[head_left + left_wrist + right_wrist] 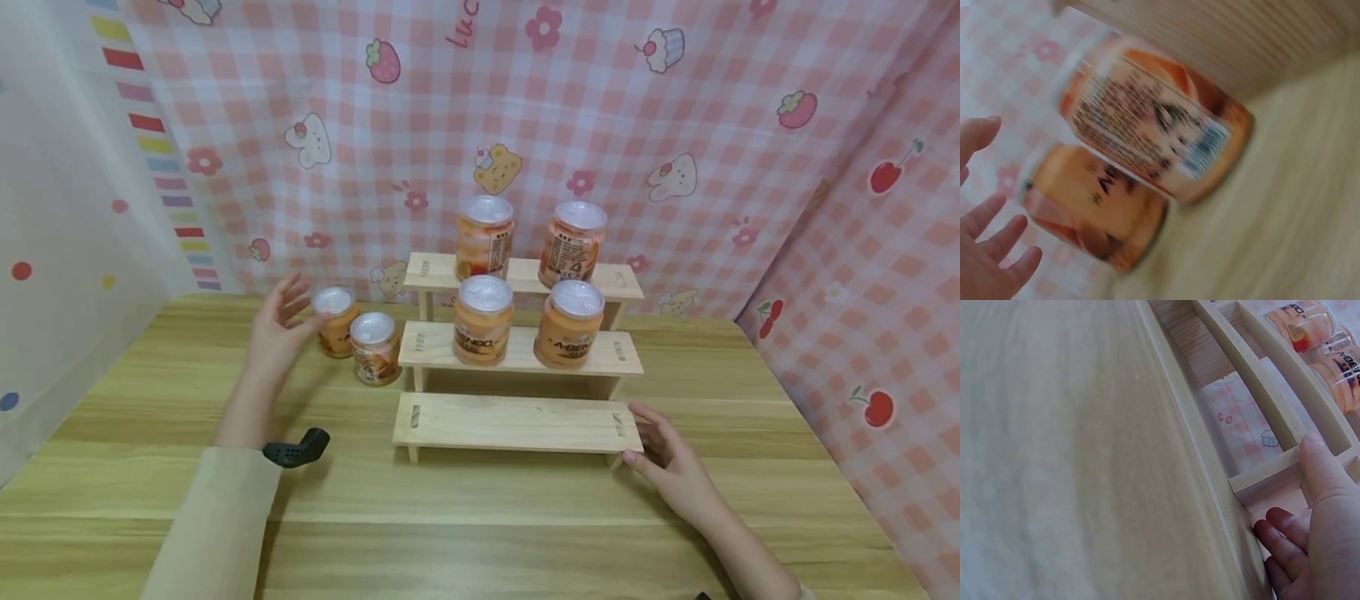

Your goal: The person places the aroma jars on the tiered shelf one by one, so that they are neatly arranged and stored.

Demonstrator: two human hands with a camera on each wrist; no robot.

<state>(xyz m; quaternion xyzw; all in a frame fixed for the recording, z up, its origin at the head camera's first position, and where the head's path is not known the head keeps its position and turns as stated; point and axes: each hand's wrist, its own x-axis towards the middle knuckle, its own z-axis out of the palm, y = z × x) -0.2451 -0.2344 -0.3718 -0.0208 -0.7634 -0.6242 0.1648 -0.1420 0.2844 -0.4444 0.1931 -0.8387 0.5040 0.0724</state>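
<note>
Two loose jars just right of a spread left hand

The left hand holds nothing, its fingers apart and stretched toward the rear jar, the nearer of the pair. In the head view the thumb overlaps that jar's edge, yet the left-wrist view shows a gap between the fingers and both jars. The front jar stands just beside it, closer to the stand, with printed text and a barcode facing the wrist camera. Both are upright on the wood-grain surface.

The right hand grips the right end of the three-tier wooden stand at its lowest tier, thumb against the front corner. Four more silver-lidded jars with orange labels stand upright on it, well apart from the left hand: two on the top tier, two on the middle tier. Gingham cloth hangs behind.
</note>
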